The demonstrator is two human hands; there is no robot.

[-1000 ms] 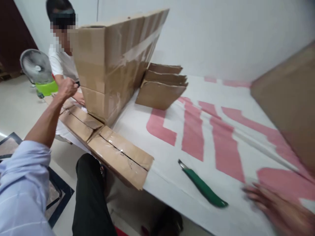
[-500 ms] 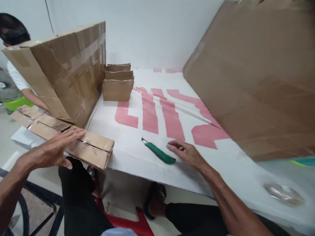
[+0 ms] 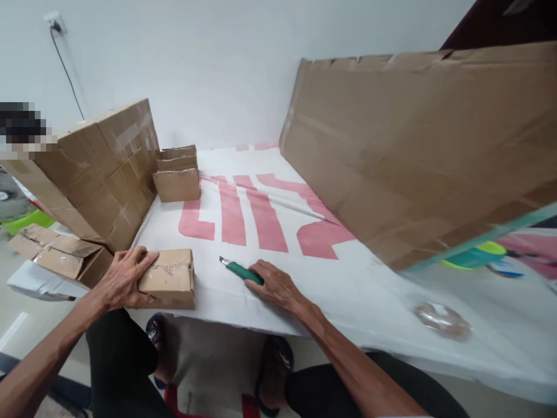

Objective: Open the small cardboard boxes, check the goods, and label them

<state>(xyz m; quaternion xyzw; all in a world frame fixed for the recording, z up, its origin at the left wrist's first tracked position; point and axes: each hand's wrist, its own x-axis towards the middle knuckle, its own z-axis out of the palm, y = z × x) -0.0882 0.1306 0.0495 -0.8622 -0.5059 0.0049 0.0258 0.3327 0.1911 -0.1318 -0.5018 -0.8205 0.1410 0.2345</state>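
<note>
Lower left, my left hand point(image 3: 124, 278) is gripping a box point(image 3: 169, 277), fingers half-spread; center, my right hand point(image 3: 276, 284) is resting curled fingers on a knife point(image 3: 241, 271), grip unclear.

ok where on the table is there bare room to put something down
The biggest bare patch is the printed cloth behind the green cutter, between the upright cardboard pieces and the large cardboard panel. Another lies between the right hand and the tape roll. It is crowded front left, where the left hand, small box and tall carton cluster.
</note>
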